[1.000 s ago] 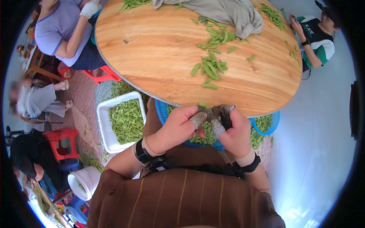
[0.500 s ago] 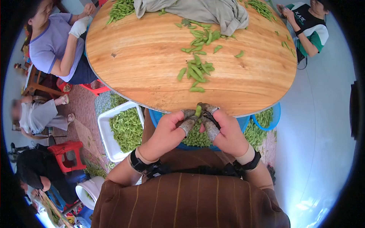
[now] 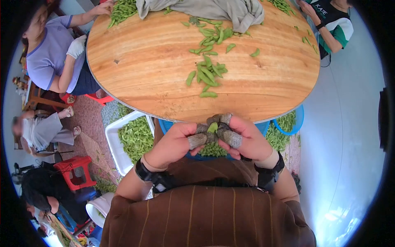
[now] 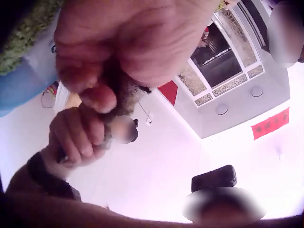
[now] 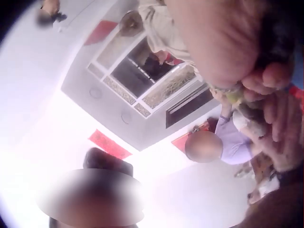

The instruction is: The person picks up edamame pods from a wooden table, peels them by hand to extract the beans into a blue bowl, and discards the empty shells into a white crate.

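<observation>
Hands meet at the lower middle of the head view, just off the near edge of the wooden surface (image 3: 144,86). Our left hand (image 3: 173,142) and right hand (image 3: 253,142) both pinch one green pod (image 3: 212,127) where their wrapped fingertips (image 3: 196,141) come together. We seem to hold it this way so that both thumbs can bear on it. Below is a blue basin (image 3: 166,125) with green beans (image 3: 212,149), perhaps placed there to catch whatever drops. Loose pods (image 3: 207,76) lie at the upper middle, within easy reach. A white tub (image 3: 119,158) of pods sits at the left, and a grey cloth (image 3: 205,8) is bunched at the top.

The left wrist view shows us the undersides of our hands, with curled fingers close together at the left; the pod is hidden, so we cannot tell its grip from here. Only this view shows green heaped stuff (image 4: 28,38) in the upper left corner.

The right wrist view gives us a small yellow-green bit between the fingers at the right, probably the pod, though blurred. It adds the ceiling window (image 5: 142,71) behind, which the head view lacks.
</observation>
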`<state>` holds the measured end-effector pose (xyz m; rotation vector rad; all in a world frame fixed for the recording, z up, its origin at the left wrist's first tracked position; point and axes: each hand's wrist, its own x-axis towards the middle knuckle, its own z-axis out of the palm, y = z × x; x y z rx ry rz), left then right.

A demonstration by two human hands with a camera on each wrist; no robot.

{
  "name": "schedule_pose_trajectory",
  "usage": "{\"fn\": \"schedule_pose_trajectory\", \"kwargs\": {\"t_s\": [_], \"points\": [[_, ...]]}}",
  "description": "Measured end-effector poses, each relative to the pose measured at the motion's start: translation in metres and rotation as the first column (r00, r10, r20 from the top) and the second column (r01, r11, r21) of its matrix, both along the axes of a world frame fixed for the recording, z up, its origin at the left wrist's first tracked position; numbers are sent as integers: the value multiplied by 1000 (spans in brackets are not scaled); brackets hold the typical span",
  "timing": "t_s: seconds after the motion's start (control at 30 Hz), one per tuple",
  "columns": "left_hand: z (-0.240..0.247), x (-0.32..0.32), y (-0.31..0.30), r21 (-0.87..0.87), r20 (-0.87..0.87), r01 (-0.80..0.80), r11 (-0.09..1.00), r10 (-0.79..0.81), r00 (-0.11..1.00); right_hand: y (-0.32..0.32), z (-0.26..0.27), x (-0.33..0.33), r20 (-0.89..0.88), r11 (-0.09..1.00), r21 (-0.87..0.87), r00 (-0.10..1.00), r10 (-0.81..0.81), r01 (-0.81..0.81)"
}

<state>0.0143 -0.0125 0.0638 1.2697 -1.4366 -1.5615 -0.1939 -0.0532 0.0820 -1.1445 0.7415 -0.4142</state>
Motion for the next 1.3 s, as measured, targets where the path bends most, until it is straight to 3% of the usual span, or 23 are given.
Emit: {"fn": "schedule_pose_trajectory", "kwargs": {"t_s": [0.03, 0.07, 0.13, 0.2, 0.23, 0.27, 0.3, 0.37, 0.5, 0.63, 0.73, 0.77, 0.8, 0.83, 0.87, 0.9, 0.97, 1.0, 1.07, 1.13, 1.2, 1.27, 1.3], "points": [[-4, 4, 0, 188, -342, 88, 978, -19, 939, 1, 5, -1, 84, 990, 138, 996, 5, -16], [-7, 5, 0, 329, -640, 234, 915, 34, 768, 3, 9, -1, 166, 961, 272, 986, -6, -40], [-3, 4, -1, 319, -662, 263, 911, 16, 749, 1, 16, -2, 156, 933, 359, 987, -27, -31], [7, 0, -2, 199, -296, 101, 975, -39, 954, 0, 15, -2, 145, 896, 443, 988, -45, -24], [6, -2, -2, 200, -297, 101, 975, -38, 954, 1, 11, -3, 71, 936, 351, 997, -36, 9], [5, -4, -1, -243, 151, 83, 967, -46, 987, 1, 8, -2, -5, 967, 254, 999, -33, 33], [4, -6, 0, -600, 529, 243, 763, 150, 835, 3, 7, -1, -5, 966, 256, 1000, -29, 29], [3, -11, 6, -625, 593, 266, 734, 224, 774, 8, 5, 1, -116, 996, 89, 993, 4, 6], [-3, -16, 9, -695, 688, 393, 602, 399, 606, 9, 5, -1, -139, 996, 81, 990, -23, 35], [-9, -17, 11, -724, 644, 388, 570, 360, 675, 12, 8, -9, -36, 977, 210, 999, -29, 36], [-10, -23, 11, -715, 549, 279, 641, 266, 793, 19, 5, -15, 1, 969, 240, 998, -59, 57], [-10, -23, 11, -476, 367, 116, 872, 77, 927, 20, 3, -17, -9, 975, 214, 998, -64, 65], [-10, -22, 11, -130, 103, 39, 991, -26, 994, 22, -1, -20, -7, 974, 215, 997, -75, 74], [-9, -21, 10, -128, 105, 48, 991, -34, 994, 22, -7, -25, 49, 982, 185, 997, -53, 43], [-8, -19, 9, 169, -179, 53, 984, -22, 984, 22, -11, -28, 103, 988, 154, 994, -26, 10], [-7, -19, 8, 439, -429, 133, 889, 78, 900, 21, -13, -31, 105, 988, 156, 994, -30, 13], [-8, -19, 7, 365, -326, 133, 921, -8, 945, 18, -15, -33, -168, 998, -57, 985, -26, 17], [-8, -19, 7, 287, -211, 141, 947, -81, 974, 19, -21, -32, -166, 998, -58, 986, -25, 15], [-14, -23, 10, 209, -128, 131, 969, -106, 986, 22, -34, -27, -127, 852, -517, 976, -175, 85], [-18, -25, 14, 134, -43, 133, 982, -128, 991, 22, -24, -20, -233, 798, -602, 948, -218, 35], [-20, -26, 14, -40, 78, 251, 967, -247, 966, 22, -23, -16, -330, 734, -678, 902, -277, -22], [-20, -25, 14, -39, 117, 268, 963, -262, 958, 22, -32, -12, -378, 551, -824, 853, -359, -133], [-20, -24, 13, -39, 155, 284, 958, -275, 949, 22, -31, -13, -378, 551, -824, 853, -358, -134]]}}
